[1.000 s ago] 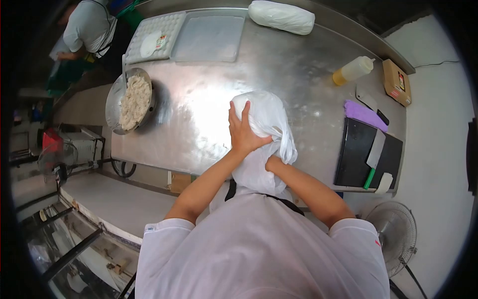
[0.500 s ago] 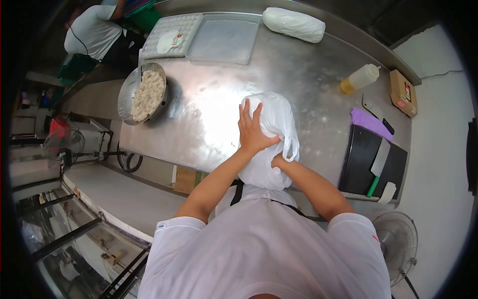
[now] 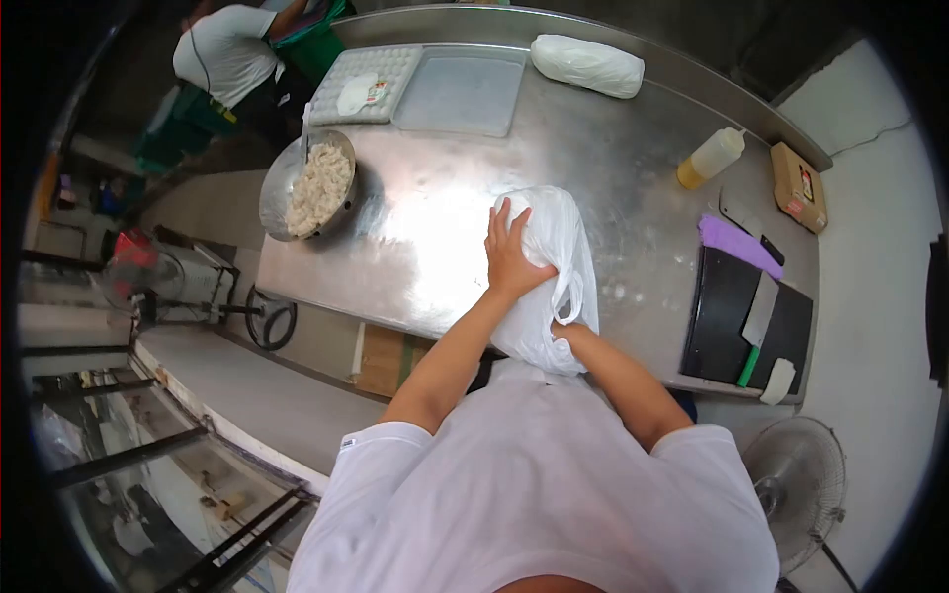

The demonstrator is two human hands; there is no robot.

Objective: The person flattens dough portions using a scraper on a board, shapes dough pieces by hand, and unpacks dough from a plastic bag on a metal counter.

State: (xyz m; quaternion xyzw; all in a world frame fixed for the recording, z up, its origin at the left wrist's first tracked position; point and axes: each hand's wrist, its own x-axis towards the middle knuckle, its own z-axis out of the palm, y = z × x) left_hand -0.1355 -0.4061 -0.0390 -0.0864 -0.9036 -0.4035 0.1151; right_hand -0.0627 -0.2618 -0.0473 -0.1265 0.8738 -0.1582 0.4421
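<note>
A full white plastic bag [image 3: 565,232], its handle loop hanging loose on top, rests on the steel table's front edge against my body. My left hand [image 3: 514,259] grips the bag's left side, fingers spread along it and thumb across the top. Low on the bag, near the handle loop, my right hand [image 3: 570,338] presses against it. The plastic hides that hand's fingers. What the bag contains cannot be made out.
On the steel table [image 3: 425,208], a metal bowl [image 3: 272,193] of pale chunks stands left. Behind are an egg tray [image 3: 381,67], a plastic lid [image 3: 463,89] and a wrapped white roll [image 3: 590,65]. Right lie a squeeze bottle [image 3: 714,156], cleaver [image 3: 759,311] and black board [image 3: 717,321].
The view has shifted, so the table's contents sit a little further right and lower. Both hands stay on the bag in nearly the same hold.
</note>
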